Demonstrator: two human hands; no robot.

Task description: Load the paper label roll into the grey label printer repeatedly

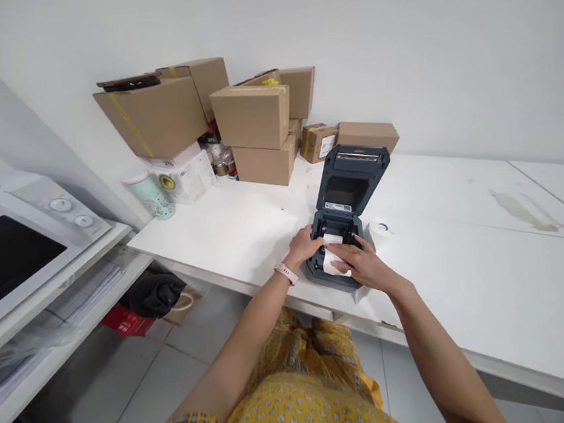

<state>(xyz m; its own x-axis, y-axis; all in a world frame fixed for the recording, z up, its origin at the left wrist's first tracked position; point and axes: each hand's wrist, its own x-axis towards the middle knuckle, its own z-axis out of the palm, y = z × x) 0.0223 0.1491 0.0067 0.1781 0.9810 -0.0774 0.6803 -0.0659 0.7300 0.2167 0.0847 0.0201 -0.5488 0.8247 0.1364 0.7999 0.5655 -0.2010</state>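
Observation:
A dark grey label printer [350, 185] stands on the white table with its lid raised. Inside it lies white label paper [335, 261]. My left hand [302, 246] rests on the left side of the open printer, its thumb reaching in to the paper; whether it pinches anything is too small to tell. Across the paper lies my right hand [361, 263], its fingers spread and pointing left over the strip. A white paper roll [380, 234] is on the table just right of the printer.
Cardboard boxes [252, 118] are stacked along the wall. A mint tumbler [149, 196] and a white box [186, 177] stand at the table's left. Further left is a microwave [29, 229] on a shelf. A small taped box [318, 143] sits behind the printer.

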